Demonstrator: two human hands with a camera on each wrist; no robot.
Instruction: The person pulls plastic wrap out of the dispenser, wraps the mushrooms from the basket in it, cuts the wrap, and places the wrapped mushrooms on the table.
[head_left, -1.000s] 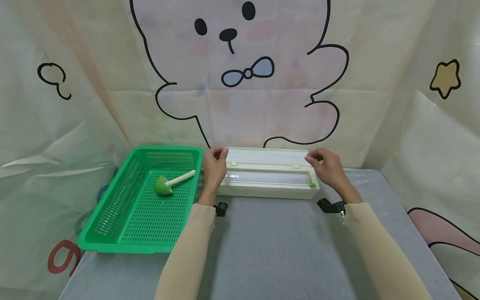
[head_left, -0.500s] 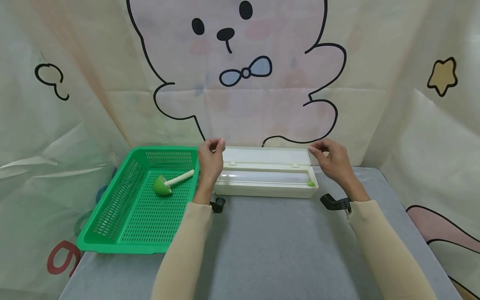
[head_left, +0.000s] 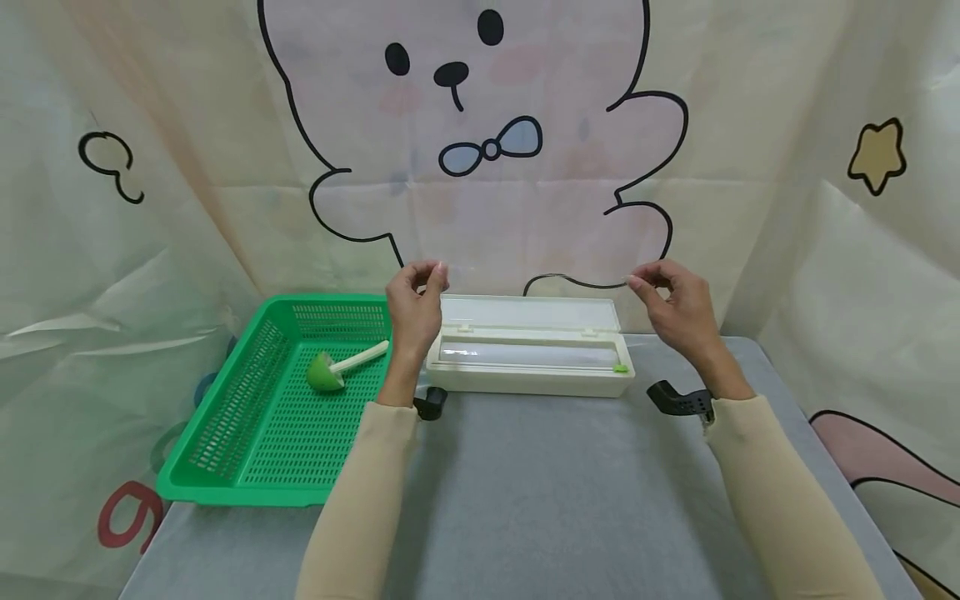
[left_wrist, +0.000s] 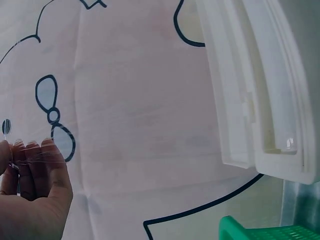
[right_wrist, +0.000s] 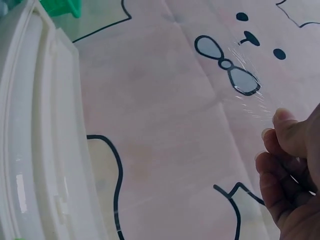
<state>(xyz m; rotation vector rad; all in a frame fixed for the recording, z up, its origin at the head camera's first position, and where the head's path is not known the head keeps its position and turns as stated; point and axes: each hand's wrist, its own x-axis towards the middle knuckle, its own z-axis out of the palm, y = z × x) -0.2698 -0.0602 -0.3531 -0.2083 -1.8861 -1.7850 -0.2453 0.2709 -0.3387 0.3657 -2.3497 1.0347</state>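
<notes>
A thin sheet of clear cling film [right_wrist: 254, 111] stretches between my two raised hands, showing mostly as fine glints. My left hand [head_left: 415, 317] pinches one end between thumb and fingers; wrinkled film crosses its fingertips in the left wrist view. At the other end my right hand [head_left: 681, 310] pinches the film with thumb and forefinger. Below and between them is a long white cling film dispenser [head_left: 528, 382], its lid [head_left: 528, 312] raised at the back. A clear window strip runs along its top, with a small green slider [head_left: 620, 368] at the right end.
On the left of the grey-covered table [head_left: 555, 483] sits a green perforated basket [head_left: 217, 492], close beside the dispenser. Inside it lies a green-headed tool with a white handle [head_left: 360, 358]. A printed cloth backdrop [head_left: 570, 225] rises behind the table.
Both hands have risen from the dispenser's raised lid and spread slightly apart, bringing the cling film up between them. The dispenser and basket have stayed in place.
</notes>
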